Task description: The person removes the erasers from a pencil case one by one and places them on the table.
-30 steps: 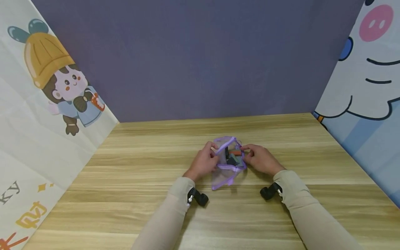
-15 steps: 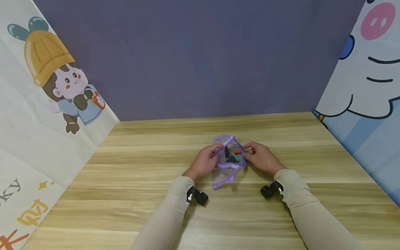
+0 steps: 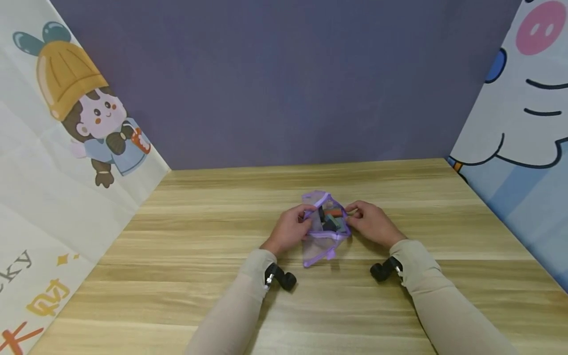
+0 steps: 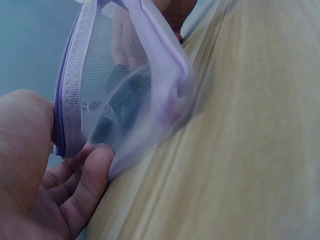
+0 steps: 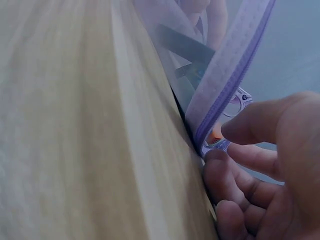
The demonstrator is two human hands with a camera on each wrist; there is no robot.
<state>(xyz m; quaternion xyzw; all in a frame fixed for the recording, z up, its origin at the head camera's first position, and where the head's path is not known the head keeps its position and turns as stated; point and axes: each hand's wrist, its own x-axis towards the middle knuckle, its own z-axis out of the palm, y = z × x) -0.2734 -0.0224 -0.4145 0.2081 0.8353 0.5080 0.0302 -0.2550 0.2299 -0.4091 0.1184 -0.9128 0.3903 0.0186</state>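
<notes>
A purple mesh zipper pouch [image 3: 316, 250] lies on the table with its zipped mouth spread wide. Through the opening show an orange piece [image 3: 334, 213], a black piece [image 3: 330, 226] and grey-green pieces, all small. My left hand [image 3: 288, 228] pinches the pouch's left side; in the left wrist view its curled fingers meet the mesh below the zipper band [image 4: 75, 95]. On the opposite side, my right hand [image 3: 372, 224] holds the zipper end between thumb and fingers. Close to that thumb in the right wrist view is a purple ring-shaped fitting [image 5: 241, 100].
The wood-grain table [image 3: 199, 217] runs back to a dark blue-grey panel [image 3: 284, 88]. Printed cartoon sheets stand along the left side [image 3: 35, 162] and the right side [image 3: 523, 197]. A black wrist camera [image 3: 284, 281] hangs from the left sleeve.
My left fingers reached over the pouch's left edge, then drew back slightly and now pinch it. The right hand stays at the zipper end. The head view has tilted down a little.
</notes>
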